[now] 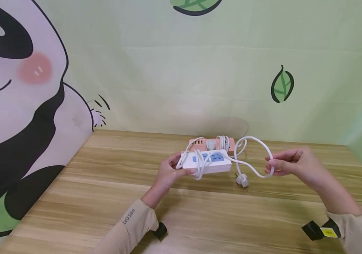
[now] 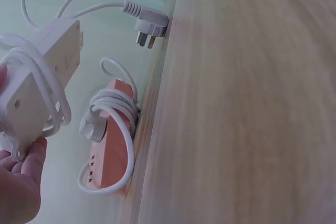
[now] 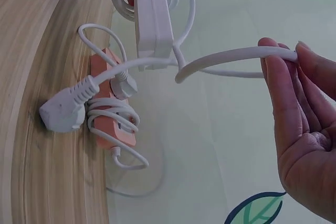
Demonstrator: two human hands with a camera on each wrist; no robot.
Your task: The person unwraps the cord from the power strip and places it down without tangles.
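My left hand (image 1: 169,173) grips one end of a white power strip (image 1: 220,167) with blue socket faces, raised off the table. White cord is wound several times around the strip near that hand. Off to the right, my right hand (image 1: 290,163) pinches a loop of the strip's white cord (image 1: 253,138) between thumb and fingers. The cord's plug (image 1: 242,180) dangles between the hands, its prongs showing in the left wrist view. Behind the white strip lies an orange power strip (image 1: 196,144), wrapped in its own white cord with its plug seated in a socket; neither hand touches it.
The wooden table (image 1: 98,197) reaches back to a pale green backdrop (image 1: 174,77) printed with a panda and leaves. The orange strip lies close to the table's back edge. Black bands (image 1: 160,231) sit at both sleeve cuffs.
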